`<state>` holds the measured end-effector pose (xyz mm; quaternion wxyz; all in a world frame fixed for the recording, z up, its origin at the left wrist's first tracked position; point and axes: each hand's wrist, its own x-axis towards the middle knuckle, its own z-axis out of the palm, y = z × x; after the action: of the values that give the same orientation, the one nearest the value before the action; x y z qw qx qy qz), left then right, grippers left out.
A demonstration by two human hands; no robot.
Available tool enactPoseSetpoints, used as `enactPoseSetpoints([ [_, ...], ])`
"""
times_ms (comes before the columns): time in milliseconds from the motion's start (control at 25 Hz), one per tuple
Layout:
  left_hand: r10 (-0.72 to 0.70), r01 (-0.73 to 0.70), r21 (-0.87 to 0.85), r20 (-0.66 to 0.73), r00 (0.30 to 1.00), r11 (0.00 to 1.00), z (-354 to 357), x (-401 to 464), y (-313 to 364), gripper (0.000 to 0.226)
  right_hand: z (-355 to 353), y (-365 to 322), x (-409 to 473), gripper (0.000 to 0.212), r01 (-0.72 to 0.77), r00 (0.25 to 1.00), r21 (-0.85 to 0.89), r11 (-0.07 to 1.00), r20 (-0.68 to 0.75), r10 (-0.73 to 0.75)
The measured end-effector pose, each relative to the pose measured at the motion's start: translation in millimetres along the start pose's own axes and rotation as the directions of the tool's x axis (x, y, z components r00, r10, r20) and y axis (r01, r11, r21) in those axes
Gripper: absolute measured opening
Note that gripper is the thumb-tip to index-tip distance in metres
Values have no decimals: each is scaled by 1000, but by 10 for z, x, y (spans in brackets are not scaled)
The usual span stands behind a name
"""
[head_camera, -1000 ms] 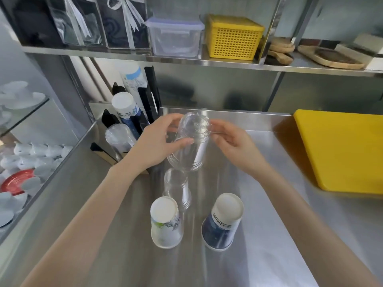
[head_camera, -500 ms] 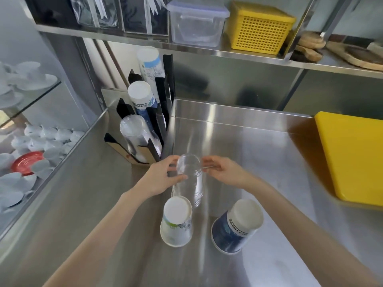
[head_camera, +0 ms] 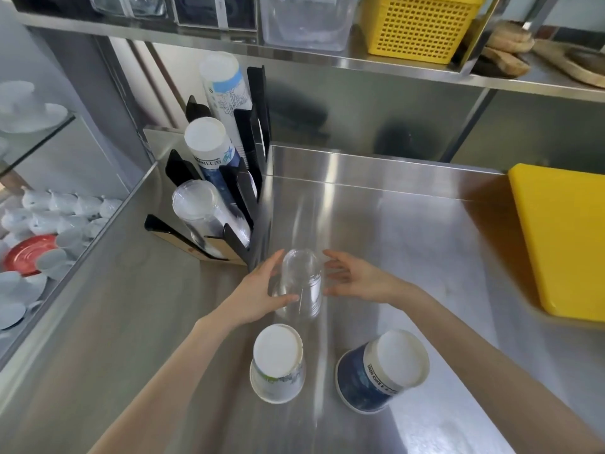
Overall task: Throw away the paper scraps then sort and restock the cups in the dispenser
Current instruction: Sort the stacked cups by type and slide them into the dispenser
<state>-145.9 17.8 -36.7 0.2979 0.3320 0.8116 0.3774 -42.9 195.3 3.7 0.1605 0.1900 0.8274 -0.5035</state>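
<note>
A stack of clear plastic cups [head_camera: 302,283] stands upside down on the steel counter [head_camera: 409,244]. My left hand [head_camera: 258,296] wraps its left side, thumb across the front. My right hand [head_camera: 353,280] hovers just right of the stack, fingers spread, not touching it. Nearer me stand an upturned white paper cup [head_camera: 278,363] and an upturned blue paper cup [head_camera: 383,371]. The black cup dispenser [head_camera: 235,188] at the counter's back left holds slanted rows of clear cups [head_camera: 199,211], blue cups [head_camera: 209,149] and tall white cups [head_camera: 222,80].
A yellow cutting board [head_camera: 563,237] lies at the right. The shelf above carries a yellow basket [head_camera: 419,24], a clear box [head_camera: 307,18] and wooden boards [head_camera: 510,50]. Left of the counter, below, sit white cups and a red saucer [head_camera: 29,257].
The clear cup held up in both hands came down onto the clear cup on the counter. My right hand has let go and opened; the left stays on the stack.
</note>
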Motion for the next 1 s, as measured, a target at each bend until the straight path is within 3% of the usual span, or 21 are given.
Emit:
enactPoseSetpoints([
  [120, -39, 37, 30, 45, 998, 999, 63, 48, -102, 105, 41, 45, 101, 102, 16, 1000, -121, 993, 10, -15],
  [240, -86, 78, 82, 107, 991, 994, 134, 110, -187, 109, 111, 45, 220, 111, 66, 998, -215, 974, 2, -67],
  [400, -151, 143, 91, 83, 985, 985, 198, 212, -264, 101, 173, 34, 345, 90, 179, 978, -303, 936, -52, -204],
  [560, -143, 139, 65, 60, 988, 988, 225, 284, -235, 68, 108, 55, 365, 76, 219, 960, -274, 936, -112, -258],
  [760, -71, 71, 20, 22, 997, 997, 142, 298, -4, 77, -87, -101, 199, 76, 222, 951, -231, 947, -165, -263],
  [1000, 73, -77, -38, -107, 992, 996, -167, -22, 446, 83, -211, -590, -310, 78, 328, 873, -295, 897, -268, -408],
])
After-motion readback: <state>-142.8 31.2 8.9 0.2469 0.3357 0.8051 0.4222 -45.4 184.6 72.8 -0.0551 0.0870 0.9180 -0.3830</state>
